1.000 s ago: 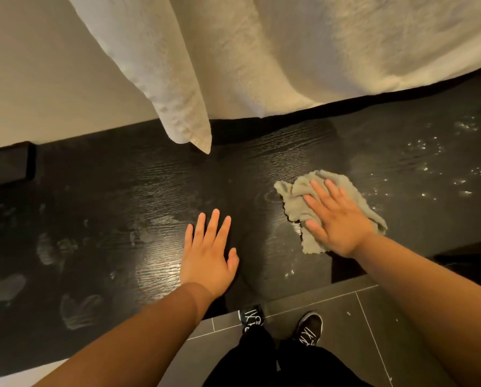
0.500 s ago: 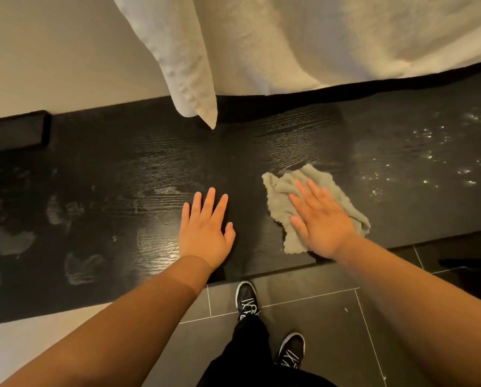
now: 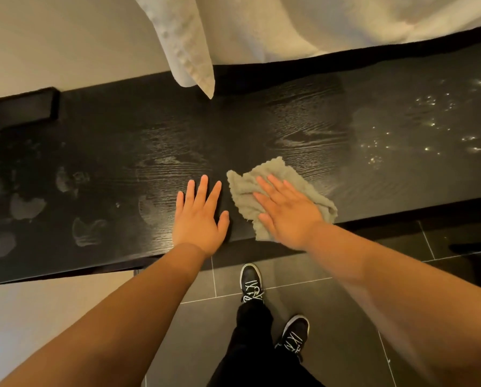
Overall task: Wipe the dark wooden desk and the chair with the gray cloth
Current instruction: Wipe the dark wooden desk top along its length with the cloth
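Note:
The dark wooden desk [image 3: 303, 127] runs across the view, its grain showing in the light. A crumpled gray cloth [image 3: 247, 188] lies near the desk's front edge. My right hand [image 3: 287, 210] presses flat on the cloth with straight fingers. My left hand [image 3: 200, 216] rests flat on the bare wood just left of the cloth, fingers spread. Smudges and dull prints mark the desk's left part, and small shiny droplets speckle its right part. No chair is in view.
A white curtain [image 3: 303, 26] hangs behind the desk, one fold [image 3: 189, 51] dropping to the desktop. A dark block [image 3: 21, 107] sits at the back left against the pale wall. Below are dark floor tiles [image 3: 345, 317] and my two black shoes [image 3: 250, 283].
My right hand has slid the cloth leftwards along the front edge, closer to my left hand. The left hand stays flat on the wood.

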Available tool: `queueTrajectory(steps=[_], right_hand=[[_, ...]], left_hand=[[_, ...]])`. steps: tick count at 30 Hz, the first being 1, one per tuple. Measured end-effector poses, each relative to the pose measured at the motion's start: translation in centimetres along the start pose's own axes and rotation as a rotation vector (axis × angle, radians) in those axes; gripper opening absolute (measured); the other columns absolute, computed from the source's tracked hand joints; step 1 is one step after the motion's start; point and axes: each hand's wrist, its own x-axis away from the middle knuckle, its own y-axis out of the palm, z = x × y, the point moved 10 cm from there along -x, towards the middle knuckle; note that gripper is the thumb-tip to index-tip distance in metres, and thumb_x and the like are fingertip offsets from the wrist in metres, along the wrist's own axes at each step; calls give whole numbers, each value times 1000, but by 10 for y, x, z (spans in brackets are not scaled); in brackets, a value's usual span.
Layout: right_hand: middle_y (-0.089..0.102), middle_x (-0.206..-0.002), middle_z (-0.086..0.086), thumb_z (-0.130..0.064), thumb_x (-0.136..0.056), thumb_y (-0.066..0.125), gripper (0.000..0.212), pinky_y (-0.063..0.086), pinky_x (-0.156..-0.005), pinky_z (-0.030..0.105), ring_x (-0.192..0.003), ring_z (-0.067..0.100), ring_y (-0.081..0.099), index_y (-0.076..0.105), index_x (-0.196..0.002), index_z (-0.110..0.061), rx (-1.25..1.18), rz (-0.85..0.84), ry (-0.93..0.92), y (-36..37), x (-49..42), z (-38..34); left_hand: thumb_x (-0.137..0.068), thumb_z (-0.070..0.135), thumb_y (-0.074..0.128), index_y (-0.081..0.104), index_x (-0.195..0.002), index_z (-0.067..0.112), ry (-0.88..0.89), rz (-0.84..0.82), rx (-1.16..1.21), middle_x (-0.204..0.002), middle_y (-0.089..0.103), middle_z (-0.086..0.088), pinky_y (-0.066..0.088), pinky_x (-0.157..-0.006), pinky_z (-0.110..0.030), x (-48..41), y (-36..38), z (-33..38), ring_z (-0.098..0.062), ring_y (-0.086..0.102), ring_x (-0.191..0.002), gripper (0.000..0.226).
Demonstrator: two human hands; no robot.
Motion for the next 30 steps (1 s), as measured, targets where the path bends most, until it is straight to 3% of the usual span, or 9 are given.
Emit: queueTrajectory(steps=[4, 7, 13, 17, 21, 24, 27, 30], right_hand=[[-12, -175, 8, -54, -104, 4, 75, -2, -131, 48, -161, 26, -17, 12, -168, -16, 19, 63, 261, -9, 22, 66], [-15, -174, 13, -51, -106, 11, 72, -5, -130, 49, -160, 32, -17, 3, -168, -14, -40, 75, 412, -9, 21, 52], [-24, -171, 17, -49, -107, 16, 70, -9, -129, 51, -158, 34, -25, -1, -166, -15, -33, 39, 190, 8, -8, -66], [-22, -172, 10, -58, -105, 12, 73, -10, -129, 47, -158, 28, -25, 6, -167, -19, 4, 36, 147, 6, 4, -15], [-13, -174, 13, -64, -101, 11, 84, -1, -131, 50, -160, 30, -17, 12, -168, -13, 38, 36, 372, 2, 34, 67], [-20, -172, 20, -61, -99, 10, 85, -5, -129, 53, -158, 38, -21, 3, -168, -12, -8, 29, 458, 3, 26, 43], [-26, -170, 20, -63, -102, 13, 81, -8, -128, 54, -156, 38, -27, -1, -167, -16, -5, 16, 296, 8, 4, -17], [-25, -171, 13, -70, -101, 13, 85, -10, -129, 50, -156, 31, -29, 5, -167, -19, 29, 1, 154, 9, 4, -16]], left_hand=[[-100, 61, 19, 16, -168, 33, 5, 18, 10, -177, 6, -3, 8, -131, -55, 3, -4, 5, -33, 1, -162, 73], [-100, 63, 18, 17, -168, 32, 8, 37, 0, -176, 8, -4, 9, -130, -56, 1, -6, 4, -34, 3, -162, 75], [-101, 62, 19, 16, -168, 31, 16, 22, 45, -177, 5, -4, 6, -130, -56, 3, -2, 4, -33, 0, -162, 74], [-101, 62, 17, 15, -168, 32, 11, 20, 32, -177, 4, -3, 7, -130, -55, 3, -4, 3, -33, 0, -162, 73], [-101, 62, 20, 14, -168, 33, 5, 31, 0, -177, 5, -3, 9, -130, -55, 2, -4, 4, -33, 1, -162, 73], [-101, 63, 22, 14, -167, 33, -1, 25, -9, -177, 5, -3, 9, -130, -55, 1, -3, 4, -33, 1, -162, 73], [-101, 64, 21, 12, -167, 33, 1, 22, -9, -177, 3, -3, 9, -131, -55, 2, -2, 4, -32, 0, -162, 74], [-101, 64, 21, 12, -168, 33, 3, 21, 2, -177, 2, -2, 8, -131, -55, 2, -3, 3, -32, -1, -162, 74]])
